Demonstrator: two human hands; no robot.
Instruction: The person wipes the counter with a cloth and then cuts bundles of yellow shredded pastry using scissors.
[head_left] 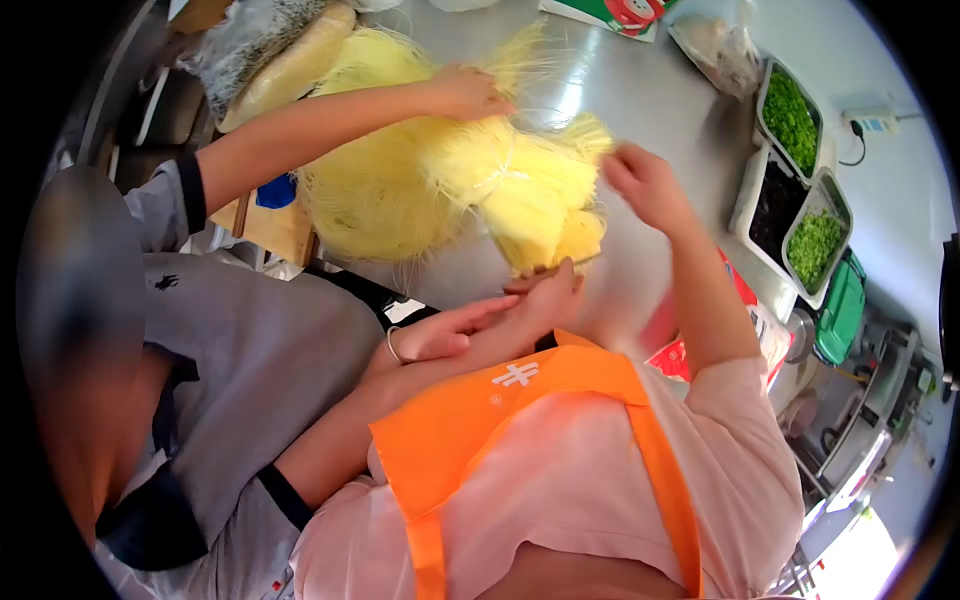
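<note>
A large heap of fine pale-yellow strands point(370, 190) lies on the steel table, with a tied bundle of strands point(520, 190) at its right. My left hand point(550, 292) is closed around the bundle's lower end, its fingers partly hidden. Just right of the bundle, my right hand point(645, 182) is raised with curled fingers; anything in them is too small to tell. A co-worker's hand point(470, 93) rests on the top of the strands. The co-worker's other hand point(450, 335), with a bracelet, is beside my left forearm.
The co-worker's grey shirt point(250, 340) is close on my left. Metal trays of chopped greens point(815, 245) and dark food point(775, 210) stand at the right. Plastic bags point(715, 50) lie at the back, and a red-and-white package point(765, 330) is beside my right arm.
</note>
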